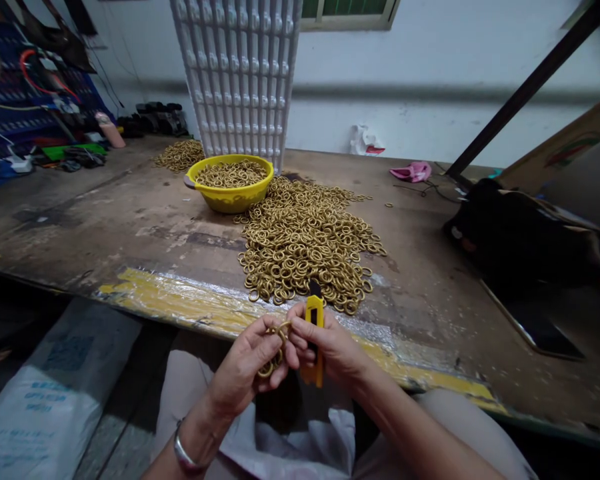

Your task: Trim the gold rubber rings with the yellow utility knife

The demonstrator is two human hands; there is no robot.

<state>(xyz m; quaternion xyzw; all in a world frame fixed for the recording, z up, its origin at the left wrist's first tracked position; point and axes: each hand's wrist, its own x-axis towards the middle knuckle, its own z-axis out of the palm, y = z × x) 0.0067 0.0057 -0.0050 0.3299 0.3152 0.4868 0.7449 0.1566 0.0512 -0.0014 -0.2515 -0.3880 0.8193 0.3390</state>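
Observation:
Several brass-coloured rings sit in my left hand, its fingers closed around them. One ring stands up between the fingertips of both hands. My right hand grips a yellow utility knife upright, its dark tip pointing away from me, while the thumb and forefinger reach the ring beside my left hand. Both hands are over my lap at the table's front edge. Just beyond them spreads a large heap of the same rings. Whether a blade is out cannot be made out.
A yellow basin full of rings stands left of the heap, with a smaller ring pile behind it. A ribbed grey panel leans at the back. To the right lie a phone, a black bag and a pink item.

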